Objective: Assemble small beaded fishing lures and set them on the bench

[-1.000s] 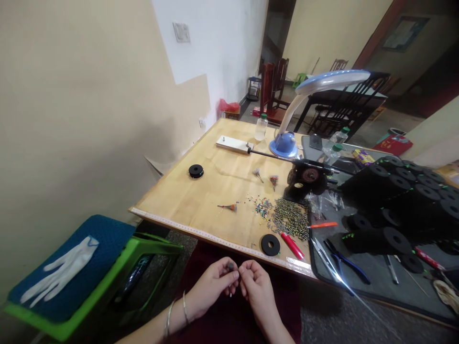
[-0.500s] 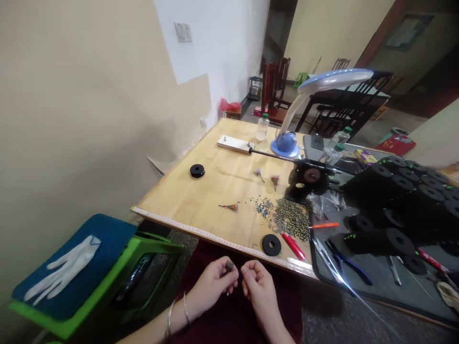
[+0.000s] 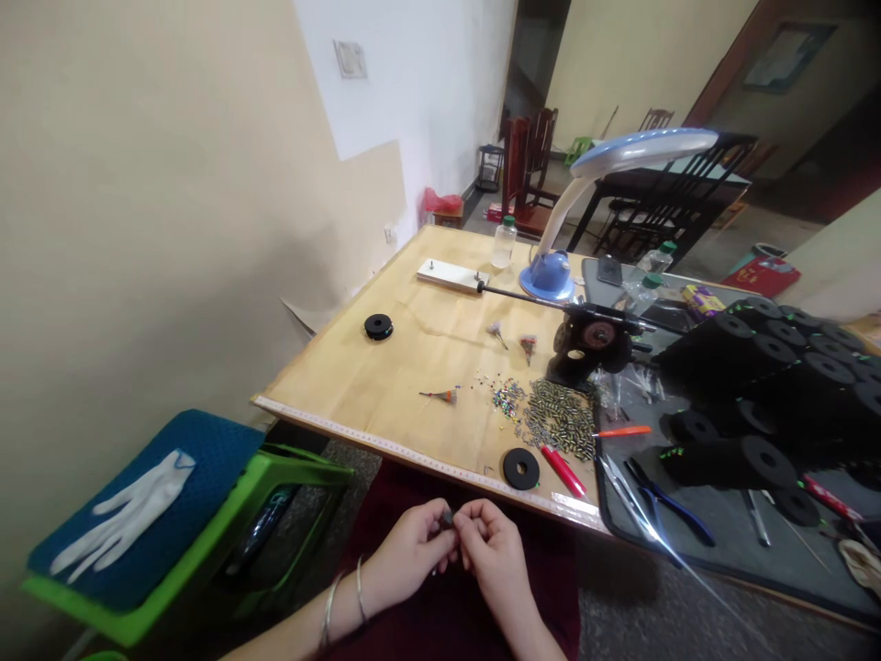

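Observation:
Just in front of the table's near edge, my left hand (image 3: 423,537) is closed around a small dark grey piece (image 3: 447,517), whose kind I cannot make out. My right hand (image 3: 490,542) pinches with thumb and forefinger right beside that piece, and the two hands touch or nearly touch. Whatever sits between the right fingertips is hidden. Close ahead on the table lies a flat black ring-shaped disc (image 3: 521,469), with a red stick-like tool (image 3: 563,471) to its right. Behind them spreads a pile of small metallic pieces (image 3: 561,418), beside scattered coloured beads (image 3: 507,400).
A black winding device (image 3: 593,341) with a long rod stands near a blue lamp (image 3: 549,275). Black spools (image 3: 763,464), pliers (image 3: 671,505) and tweezers (image 3: 628,496) lie on the grey mat (image 3: 722,574). A black bobbin (image 3: 378,327) sits left. A white glove (image 3: 130,514) rests on a green stool.
My right hand has moved left to meet my left hand, closing the gap between their fingertips. The things on the table have stayed in place.

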The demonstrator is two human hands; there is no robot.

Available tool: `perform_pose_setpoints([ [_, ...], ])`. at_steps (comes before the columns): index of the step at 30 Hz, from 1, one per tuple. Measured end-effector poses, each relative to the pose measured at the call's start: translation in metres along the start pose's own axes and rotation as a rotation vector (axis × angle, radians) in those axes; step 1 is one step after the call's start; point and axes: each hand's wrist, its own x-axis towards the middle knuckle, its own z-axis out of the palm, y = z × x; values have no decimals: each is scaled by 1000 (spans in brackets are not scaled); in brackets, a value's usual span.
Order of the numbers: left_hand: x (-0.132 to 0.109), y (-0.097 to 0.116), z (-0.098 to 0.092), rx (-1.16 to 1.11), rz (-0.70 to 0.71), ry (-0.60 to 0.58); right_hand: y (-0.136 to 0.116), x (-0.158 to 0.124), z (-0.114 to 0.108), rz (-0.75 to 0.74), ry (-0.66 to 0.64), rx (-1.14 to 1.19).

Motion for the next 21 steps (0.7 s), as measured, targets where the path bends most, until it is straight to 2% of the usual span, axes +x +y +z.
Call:
perform_pose_setpoints([
  [5,0,0,-1,-6,-5,4,3,0,-1,-7,11,-7],
  [10,0,2,-3,-106,-37,-5,6,0,-3,17,19,25],
  [21,2,5,-2,-105,-38,128,9,0,-6,18,53,34],
])
